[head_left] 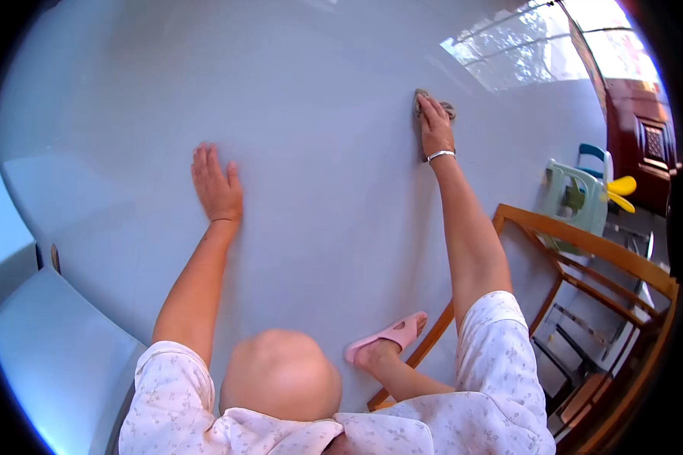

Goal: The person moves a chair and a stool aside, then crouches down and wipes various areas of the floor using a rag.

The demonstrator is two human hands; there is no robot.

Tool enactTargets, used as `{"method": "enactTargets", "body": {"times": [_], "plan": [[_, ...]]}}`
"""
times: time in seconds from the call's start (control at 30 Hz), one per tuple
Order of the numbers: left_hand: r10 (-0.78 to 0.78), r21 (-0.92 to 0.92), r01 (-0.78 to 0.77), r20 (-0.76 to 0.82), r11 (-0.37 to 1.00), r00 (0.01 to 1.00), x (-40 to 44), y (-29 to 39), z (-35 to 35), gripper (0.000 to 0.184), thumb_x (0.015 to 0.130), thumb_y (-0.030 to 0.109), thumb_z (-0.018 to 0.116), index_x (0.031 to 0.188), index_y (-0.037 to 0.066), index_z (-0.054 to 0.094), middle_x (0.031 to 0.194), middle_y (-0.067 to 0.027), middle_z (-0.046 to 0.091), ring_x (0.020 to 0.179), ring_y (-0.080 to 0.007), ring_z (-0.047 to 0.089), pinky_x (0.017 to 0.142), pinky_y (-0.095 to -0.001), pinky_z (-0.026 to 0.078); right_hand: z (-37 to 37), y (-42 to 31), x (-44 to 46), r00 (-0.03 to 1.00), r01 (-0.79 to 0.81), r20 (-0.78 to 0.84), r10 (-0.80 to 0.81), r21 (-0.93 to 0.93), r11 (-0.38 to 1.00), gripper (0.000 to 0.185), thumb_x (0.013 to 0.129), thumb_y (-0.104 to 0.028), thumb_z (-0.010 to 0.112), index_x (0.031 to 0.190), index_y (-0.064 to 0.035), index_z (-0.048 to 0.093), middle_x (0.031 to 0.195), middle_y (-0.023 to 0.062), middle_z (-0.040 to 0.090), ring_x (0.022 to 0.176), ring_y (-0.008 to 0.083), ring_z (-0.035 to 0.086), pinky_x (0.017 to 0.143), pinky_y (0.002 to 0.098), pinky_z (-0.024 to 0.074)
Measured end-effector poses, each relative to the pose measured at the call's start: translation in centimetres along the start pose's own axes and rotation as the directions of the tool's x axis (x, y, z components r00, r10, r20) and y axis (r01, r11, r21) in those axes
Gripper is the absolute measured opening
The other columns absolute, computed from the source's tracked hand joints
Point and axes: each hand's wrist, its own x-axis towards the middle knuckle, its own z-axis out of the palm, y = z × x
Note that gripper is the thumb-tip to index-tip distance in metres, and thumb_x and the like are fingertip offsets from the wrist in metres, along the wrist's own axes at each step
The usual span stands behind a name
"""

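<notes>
My left hand lies flat on the pale, glossy floor, fingers apart and nothing in it. Farther forward and to the right, my right hand presses on a crumpled grey-brown cloth. Parts of the cloth show beside and beyond the fingers; the rest is hidden beneath the palm. A silver bracelet circles the right wrist. My bent knee is between the arms, and a foot in a pink slipper rests on the floor.
Light blue-grey furniture borders the left side. At the right stand a wooden chair frame, a pale green plastic chair and a yellow-bladed object. A dark red door is beyond. Window light reflects at the upper right.
</notes>
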Motion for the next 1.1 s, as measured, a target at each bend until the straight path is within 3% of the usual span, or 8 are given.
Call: {"method": "enactTargets", "body": {"times": [0.2,0.27,0.3,0.33,0.67,0.77,0.9,1.1], "plan": [[0.02,0.002,-0.02,-0.013,1.0,1.0,0.1,0.0,0.0,0.053,0.096,0.034,0.044,0.138,0.002,0.038,0.147,-0.0147,0.033,0.139,-0.0303,0.025,0.114,-0.0447,0.017,-3.2,-6.6,-9.7,0.898,0.439,-0.031,-0.438,0.056,0.896,0.039,0.08,0.001,0.055,0.118,-0.0055,0.058,0.123,0.0103,0.058,0.113,0.0291,0.055,0.092,0.0413,0.0472],[0.043,0.001,-0.043,-0.018,0.999,0.999,0.0,-0.5,0.3,0.053,0.096,0.034,0.044,0.138,0.002,0.038,0.147,-0.0147,0.033,0.139,-0.0306,0.025,0.114,-0.0447,0.017,0.6,-11.0,-18.4,0.83,0.505,0.463,-0.31,-0.391,0.769,0.036,0.085,-0.009,0.05,0.12,-0.0103,0.057,0.13,0.0055,0.053,0.12,0.0218,0.051,0.097,0.0394,0.0433],[0.046,0.011,-0.046,-0.024,0.999,0.999,0.1,-0.2,0.3,0.053,0.096,0.034,0.044,0.138,0.002,0.038,0.147,-0.0147,0.033,0.139,-0.0309,0.025,0.114,-0.0447,0.017,-0.7,-11.6,-19.1,0.73,0.479,0.38,-0.568,0.31,0.821,0.035,0.086,-0.012,0.05,0.12,-0.0142,0.058,0.132,0.0042,0.052,0.124,0.0207,0.047,0.102,0.0402,0.0396],[0.059,0.009,-0.059,-0.028,0.998,0.998,0.1,-0.2,0.2,0.052,0.096,0.034,0.045,0.137,0.002,0.039,0.147,-0.0153,0.033,0.139,-0.0313,0.025,0.114,-0.0448,0.017,-1.1,-12.1,-20.2,0.741,0.516,0.351,-0.573,0.248,0.82,0.035,0.086,-0.015,0.052,0.12,-0.0167,0.058,0.134,0.0025,0.05,0.124,0.0202,0.045,0.103,0.0398,0.0382],[0.075,0.048,-0.074,-0.014,0.996,0.997,-0.3,-0.5,0.2,0.055,0.095,0.036,0.048,0.135,0.0,0.04,0.144,-0.0196,0.036,0.137,-0.0339,0.027,0.112,-0.0448,0.02,-3.0,0.1,1.6,0.994,0.064,0.088,-0.057,-0.079,0.995,0.039,0.081,0.002,0.05,0.112,-0.0146,0.066,0.116,0.0089,0.062,0.113,0.0281,0.054,0.097,0.0366,0.0442],[0.167,0.052,-0.163,-0.081,0.985,0.983,-0.5,-1.0,0.9,0.061,0.091,0.043,0.053,0.131,-0.002,0.042,0.139,-0.0208,0.041,0.134,-0.035,0.032,0.112,-0.0456,0.021,-8.4,-0.9,0.2,0.957,0.005,-0.272,0.1,0.361,0.933,0.028,0.089,-0.004,0.05,0.111,-0.0119,0.066,0.107,0.0079,0.065,0.091,0.0226,0.063,0.085,0.0288,0.0493],[0.214,0.145,-0.215,0.023,0.966,0.977,-0.8,-2.6,2.0,0.089,0.086,0.064,0.049,0.135,-0.008,0.036,0.145,-0.0226,0.032,0.138,-0.0357,0.024,0.113,-0.0457,0.018,-16.7,-3.5,-11.2,0.807,-0.47,0.184,0.561,0.776,0.421,0.028,0.088,-0.008,0.053,0.114,-0.0061,0.064,0.097,0.0016,0.064,0.092,0.0114,0.055,0.084,0.0255,0.0452],[0.137,0.152,-0.191,0.309,0.97,0.941,2.6,-4.7,2.1,0.094,0.081,0.064,0.057,0.136,-0.008,0.034,0.144,-0.0253,0.032,0.136,-0.0375,0.025,0.111,-0.0445,0.024,-28.0,-5.0,-29.6,0.414,-0.576,0.433,0.801,0.806,-0.138,0.032,0.091,-0.01,0.051,0.122,-0.0026,0.056,0.114,0.0075,0.059,0.103,0.016,0.056,0.089,0.0301,0.048]]}}
